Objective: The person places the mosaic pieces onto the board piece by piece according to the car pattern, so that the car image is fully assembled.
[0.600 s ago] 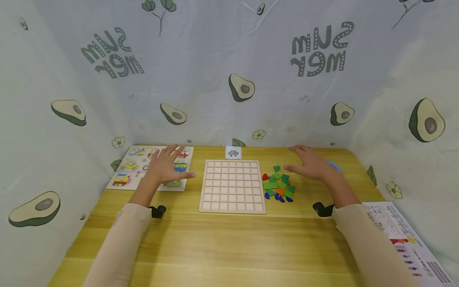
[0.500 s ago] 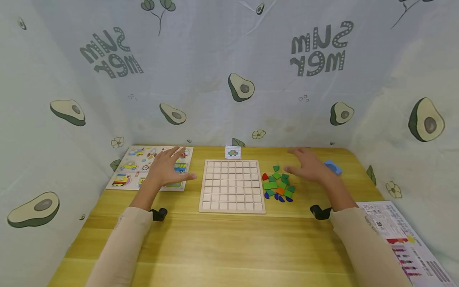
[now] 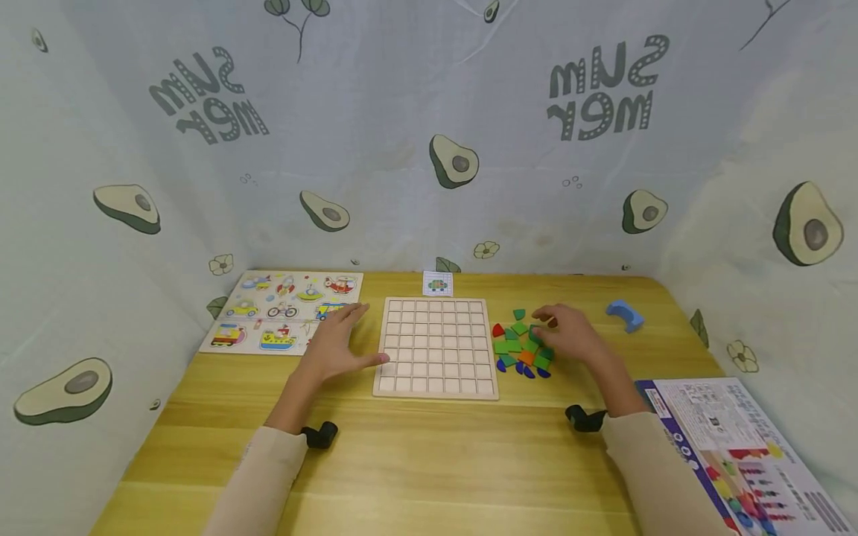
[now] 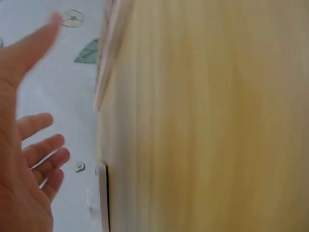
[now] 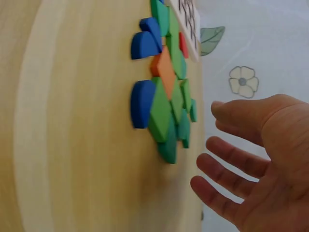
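Observation:
A wooden board with a grid of square cells (image 3: 436, 346) lies mid-table. My left hand (image 3: 334, 348) hovers at its left side, fingers spread, thumb tip over the board's left edge; it holds nothing. Right of the board is a loose cluster of flat wooden pieces: green squares (image 3: 507, 347), blue rounded pieces (image 5: 143, 104), an orange piece (image 5: 164, 72) and a red quarter-round piece (image 3: 498, 330). My right hand (image 3: 573, 333) is above the cluster's right side, fingers loosely bent, hiding some green pieces. In the right wrist view nothing sits between its fingers.
A small card with a green car-like picture (image 3: 438, 284) lies behind the board. At the back left is a picture puzzle board (image 3: 244, 327), partly under my left hand. A blue arch-shaped block (image 3: 625, 316) and a printed box (image 3: 731, 424) are on the right.
My left hand has moved right and nearer, off the puzzle board toward the grid board. My right hand has lowered toward the pieces, its fingers bending, uncovering the blue block.

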### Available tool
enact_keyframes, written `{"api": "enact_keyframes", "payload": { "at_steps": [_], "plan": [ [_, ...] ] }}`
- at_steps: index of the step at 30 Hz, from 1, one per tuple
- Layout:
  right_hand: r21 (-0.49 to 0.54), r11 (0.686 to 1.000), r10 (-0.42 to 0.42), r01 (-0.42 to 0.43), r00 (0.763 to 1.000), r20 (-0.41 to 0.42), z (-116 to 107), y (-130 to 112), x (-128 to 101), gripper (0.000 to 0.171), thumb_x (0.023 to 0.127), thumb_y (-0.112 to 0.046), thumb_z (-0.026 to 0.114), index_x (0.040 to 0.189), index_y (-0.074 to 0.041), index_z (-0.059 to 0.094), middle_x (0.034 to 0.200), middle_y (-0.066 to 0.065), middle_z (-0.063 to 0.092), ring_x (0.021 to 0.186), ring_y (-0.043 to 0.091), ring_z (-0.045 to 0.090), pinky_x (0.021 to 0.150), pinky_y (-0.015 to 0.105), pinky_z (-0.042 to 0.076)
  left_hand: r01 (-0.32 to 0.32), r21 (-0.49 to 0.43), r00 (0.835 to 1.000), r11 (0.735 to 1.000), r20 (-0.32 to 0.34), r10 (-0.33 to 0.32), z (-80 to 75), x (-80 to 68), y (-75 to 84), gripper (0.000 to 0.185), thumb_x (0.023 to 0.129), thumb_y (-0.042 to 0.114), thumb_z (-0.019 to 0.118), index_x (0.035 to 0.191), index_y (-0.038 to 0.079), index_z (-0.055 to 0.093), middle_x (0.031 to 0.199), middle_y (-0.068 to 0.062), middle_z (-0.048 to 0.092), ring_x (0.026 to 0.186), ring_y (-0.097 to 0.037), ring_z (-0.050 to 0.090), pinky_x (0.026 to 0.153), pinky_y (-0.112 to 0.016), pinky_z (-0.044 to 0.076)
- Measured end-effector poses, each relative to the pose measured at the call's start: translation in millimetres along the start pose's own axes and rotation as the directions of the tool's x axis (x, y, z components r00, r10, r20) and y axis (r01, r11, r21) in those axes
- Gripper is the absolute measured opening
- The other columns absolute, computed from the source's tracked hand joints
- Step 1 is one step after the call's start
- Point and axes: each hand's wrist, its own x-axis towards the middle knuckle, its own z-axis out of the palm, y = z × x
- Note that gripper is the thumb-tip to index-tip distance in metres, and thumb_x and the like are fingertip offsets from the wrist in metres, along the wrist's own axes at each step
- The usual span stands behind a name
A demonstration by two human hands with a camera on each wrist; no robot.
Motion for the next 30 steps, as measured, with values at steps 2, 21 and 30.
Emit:
{"api": "enact_keyframes", "payload": {
  "at_steps": [2, 21, 30],
  "plan": [
    [0.014, 1.000, 0.007, -0.006, 1.000, -0.020, 6.1, 3.6, 1.1, 0.036, 0.100, -0.015, 0.066, 0.128, 0.007, 0.065, 0.121, 0.029, 0.064, 0.108, 0.045, 0.062, 0.091, 0.059, 0.055, 0.016, -0.057, 1.000, 0.998, 0.016, -0.015, 6.4, -4.9, 4.1, 0.111, 0.073, 0.071, 0.080, 0.160, 0.015, 0.039, 0.164, -0.012, 0.039, 0.149, -0.038, 0.037, 0.119, -0.062, 0.036],
    [0.054, 0.998, 0.047, -0.043, 0.997, -0.067, 43.2, -8.4, 12.9, 0.023, 0.098, -0.024, 0.071, 0.111, -0.006, 0.076, 0.101, 0.012, 0.063, 0.088, 0.025, 0.057, 0.077, 0.043, 0.051, 0.014, -0.193, 0.982, 0.981, 0.186, 0.023, 32.2, -21.4, 27.4, 0.105, 0.078, 0.061, 0.082, 0.159, 0.010, 0.040, 0.171, -0.015, 0.024, 0.157, -0.038, 0.024, 0.122, -0.058, 0.033],
    [0.095, 0.994, 0.067, -0.061, 0.996, -0.059, 40.2, -16.7, 15.5, 0.026, 0.098, -0.023, 0.071, 0.112, -0.002, 0.074, 0.090, 0.012, 0.062, 0.077, 0.023, 0.053, 0.070, 0.038, 0.046, -0.013, -0.189, 0.984, 0.982, 0.171, 0.046, 37.9, -23.6, 24.1, 0.100, 0.081, 0.059, 0.080, 0.159, 0.009, 0.041, 0.171, -0.013, 0.023, 0.157, -0.039, 0.024, 0.122, -0.060, 0.032]
  ]
}}
